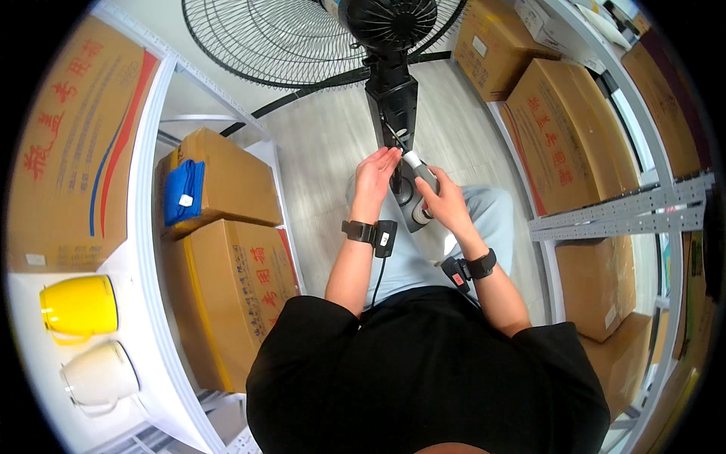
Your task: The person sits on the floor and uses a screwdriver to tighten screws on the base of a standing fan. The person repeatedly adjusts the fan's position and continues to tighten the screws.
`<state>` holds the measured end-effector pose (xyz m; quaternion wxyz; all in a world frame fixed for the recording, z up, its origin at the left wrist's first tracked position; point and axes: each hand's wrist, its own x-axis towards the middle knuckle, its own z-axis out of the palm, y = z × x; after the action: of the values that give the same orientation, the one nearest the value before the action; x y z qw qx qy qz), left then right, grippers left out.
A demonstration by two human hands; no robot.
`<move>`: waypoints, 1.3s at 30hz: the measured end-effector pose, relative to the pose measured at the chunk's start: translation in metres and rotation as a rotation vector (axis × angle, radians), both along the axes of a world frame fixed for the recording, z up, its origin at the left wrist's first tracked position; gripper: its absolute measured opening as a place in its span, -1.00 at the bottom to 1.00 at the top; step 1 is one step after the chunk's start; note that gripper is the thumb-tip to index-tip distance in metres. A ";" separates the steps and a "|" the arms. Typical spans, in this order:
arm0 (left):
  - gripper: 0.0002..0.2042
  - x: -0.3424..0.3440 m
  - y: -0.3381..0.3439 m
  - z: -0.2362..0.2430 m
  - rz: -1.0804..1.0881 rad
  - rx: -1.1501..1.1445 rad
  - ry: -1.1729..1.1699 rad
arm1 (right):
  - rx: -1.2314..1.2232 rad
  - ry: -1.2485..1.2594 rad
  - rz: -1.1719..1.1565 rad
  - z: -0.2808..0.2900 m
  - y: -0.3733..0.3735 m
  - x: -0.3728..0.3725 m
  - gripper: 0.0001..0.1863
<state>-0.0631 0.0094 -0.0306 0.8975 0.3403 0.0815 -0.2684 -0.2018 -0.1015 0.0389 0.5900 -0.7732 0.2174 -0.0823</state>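
My right hand (442,200) grips a grey and white cylindrical handheld tool (420,170), whose thin dark shaft reaches up-left to the black fan column (389,98). My left hand (374,181) is raised beside the tool's white front end, fingers extended close together by the column; whether the fingertips touch it is unclear. Above is the fan's black housing (389,23) and wire cage (257,41). My knees are either side of the column's lower part, which is partly hidden. Both wrists wear black strapped devices with cables.
Metal shelving (612,223) lines both sides, holding cardboard boxes (571,144) at right and more boxes (219,174) at left. A folded blue cloth (184,189) lies on a left box. A yellow mug (79,303) and white mug (100,374) stand on the left shelf.
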 end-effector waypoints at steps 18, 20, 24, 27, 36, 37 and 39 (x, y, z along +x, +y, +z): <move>-0.76 -0.003 0.001 -0.036 -0.131 0.478 -0.033 | 0.051 0.002 -0.012 -0.028 -0.032 -0.048 -0.56; -0.78 -0.003 -0.001 -0.040 -0.082 0.386 0.045 | 0.060 0.008 -0.025 -0.029 -0.036 -0.049 -0.56; -0.75 -0.001 0.000 -0.042 -0.093 0.323 -0.052 | 0.069 0.011 -0.027 -0.025 -0.041 -0.051 -0.56; -0.72 -0.002 -0.003 -0.032 -0.099 0.234 -0.158 | 0.049 0.016 -0.018 -0.026 -0.046 -0.054 -0.55; -0.67 -0.004 -0.005 -0.001 -0.030 0.217 -0.211 | 0.000 0.016 0.011 -0.005 -0.048 -0.053 -0.59; -0.68 -0.003 -0.004 0.000 -0.026 0.199 -0.212 | 0.012 0.010 0.011 -0.002 -0.048 -0.053 -0.60; -0.70 -0.002 -0.003 0.001 -0.023 0.174 -0.220 | -0.014 -0.004 0.016 -0.002 -0.049 -0.054 -0.60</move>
<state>-0.0655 0.0064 -0.0301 0.8650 0.4451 0.0018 -0.2316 -0.2555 -0.1505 0.0372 0.5857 -0.7788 0.2095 -0.0810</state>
